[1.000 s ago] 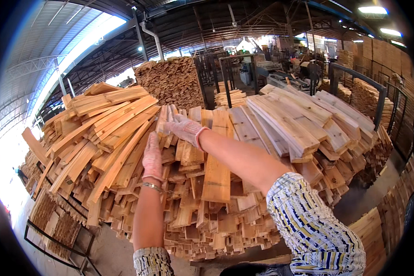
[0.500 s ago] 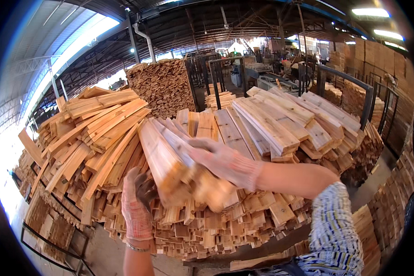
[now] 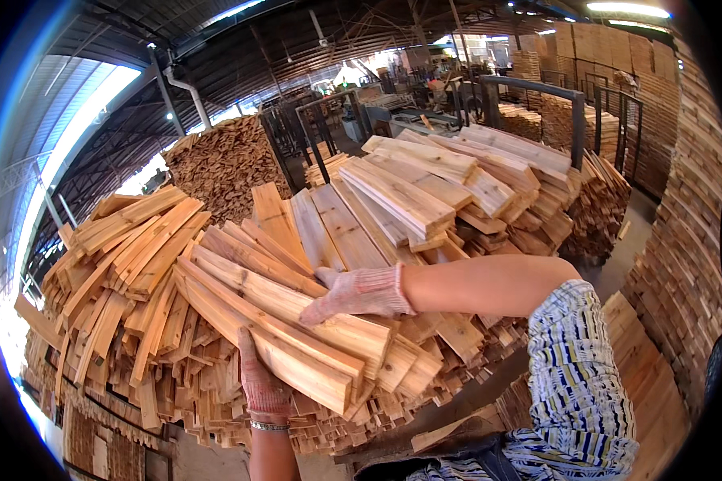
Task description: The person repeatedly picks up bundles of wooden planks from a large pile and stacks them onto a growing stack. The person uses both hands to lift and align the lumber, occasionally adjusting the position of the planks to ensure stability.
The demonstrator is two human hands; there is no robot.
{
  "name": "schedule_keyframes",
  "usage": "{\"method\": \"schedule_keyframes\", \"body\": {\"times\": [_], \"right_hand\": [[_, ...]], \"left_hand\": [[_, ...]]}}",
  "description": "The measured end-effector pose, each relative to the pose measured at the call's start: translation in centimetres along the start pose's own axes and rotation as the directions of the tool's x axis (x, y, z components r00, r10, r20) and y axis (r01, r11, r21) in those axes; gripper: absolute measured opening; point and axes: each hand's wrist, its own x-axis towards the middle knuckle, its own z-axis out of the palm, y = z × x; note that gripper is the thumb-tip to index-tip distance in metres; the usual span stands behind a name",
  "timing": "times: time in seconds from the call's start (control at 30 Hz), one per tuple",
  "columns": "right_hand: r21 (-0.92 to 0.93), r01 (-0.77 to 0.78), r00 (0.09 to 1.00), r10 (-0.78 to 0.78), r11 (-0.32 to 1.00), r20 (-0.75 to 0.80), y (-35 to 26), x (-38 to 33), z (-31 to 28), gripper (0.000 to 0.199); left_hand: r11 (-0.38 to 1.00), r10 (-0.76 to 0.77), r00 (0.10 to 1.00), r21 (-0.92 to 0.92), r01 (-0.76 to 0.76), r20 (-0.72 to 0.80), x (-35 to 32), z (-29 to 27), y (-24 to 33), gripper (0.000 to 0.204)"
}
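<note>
A bundle of several pale wooden boards (image 3: 281,337) lies slanted on top of a big heap, its cut ends toward me at the lower right. My left hand (image 3: 263,383), in a knit work glove, presses against the near left side of the bundle with its thumb up along the outer board. My right hand (image 3: 354,293), gloved too, rests across the upper right side, fingers bent over a board. The boards sit between both hands. Some left fingers are hidden under the wood.
Fanned boards (image 3: 112,276) cover the heap's left, and stacked planks (image 3: 401,192) its right. A dark metal frame (image 3: 578,120) rises behind. Tall wood stacks (image 3: 674,264) line the right side; a packed pile (image 3: 225,168) stands at the back left.
The bundle, blurred and steeper before, now lies lower and more slanted. My left hand has come from beside it onto its side. My right hand remains on it, and the view has turned right.
</note>
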Motion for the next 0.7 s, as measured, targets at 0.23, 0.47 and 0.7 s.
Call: {"method": "schedule_keyframes", "body": {"times": [0.23, 0.47, 0.7], "right_hand": [[-0.085, 0.199, 0.965, -0.21, 0.976, -0.158, 5.7, -2.8, 2.7, 0.122], [-0.262, 0.44, 0.787, -0.509, 0.859, -0.349, 12.0, -13.0, 2.4, 0.129], [-0.006, 0.457, 0.785, -0.407, 0.889, -0.467, 15.5, -23.3, 6.6, 0.129]], "left_hand": [[0.998, 0.06, 0.997, 0.031, -0.058, -0.042, -4.2, 0.4, -1.2, 0.092], [0.972, 0.141, 0.984, 0.174, -0.159, 0.111, -6.4, 0.2, -5.3, 0.109], [0.991, 0.103, 0.813, 0.008, -0.131, 0.574, -6.5, 3.1, -12.2, 0.097]]}}
